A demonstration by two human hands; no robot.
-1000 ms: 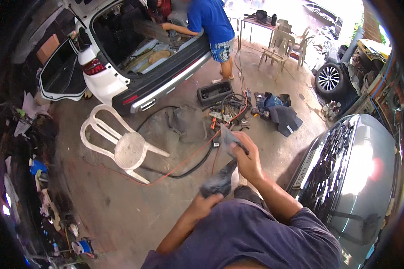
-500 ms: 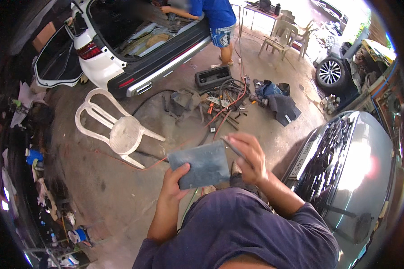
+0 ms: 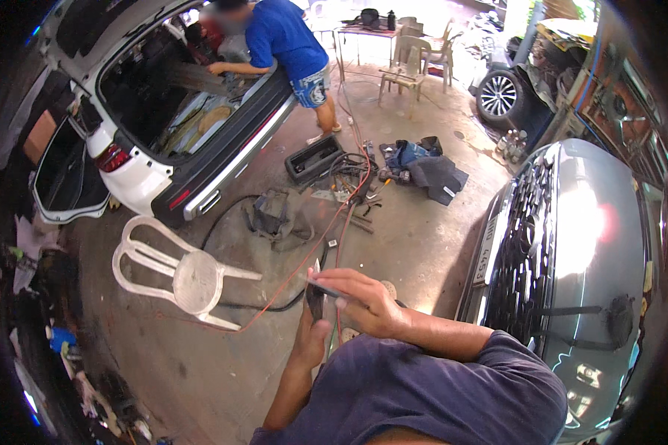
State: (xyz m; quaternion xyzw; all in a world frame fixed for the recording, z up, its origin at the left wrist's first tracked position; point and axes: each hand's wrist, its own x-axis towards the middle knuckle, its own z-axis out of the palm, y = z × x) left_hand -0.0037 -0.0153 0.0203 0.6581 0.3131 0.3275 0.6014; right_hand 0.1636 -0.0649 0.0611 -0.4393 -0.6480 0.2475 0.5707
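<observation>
My left hand [image 3: 309, 343] is closed on a dark grey flat panel [image 3: 317, 302], tilted so it shows almost edge-on. Over its upper end, my right hand [image 3: 375, 302] grips a thin flat grey strip [image 3: 325, 287]; its exact kind is unclear. The strip lies across the panel and seems to touch it. A small pale tip [image 3: 317, 264] sticks up just above the strip. Most of my left fingers are hidden behind the panel.
A white plastic chair [image 3: 197, 282] stands to the left. Tools [image 3: 352, 194], cables and a black tray [image 3: 313, 158] lie ahead on the floor. A person in blue [image 3: 286, 44] leans into the white car's [image 3: 130, 182] open rear. On the right is a grey car [image 3: 594, 222].
The panel has turned from facing up to nearly edge-on. My right hand has moved left and down, bringing the strip against the panel. The view has shifted to the right.
</observation>
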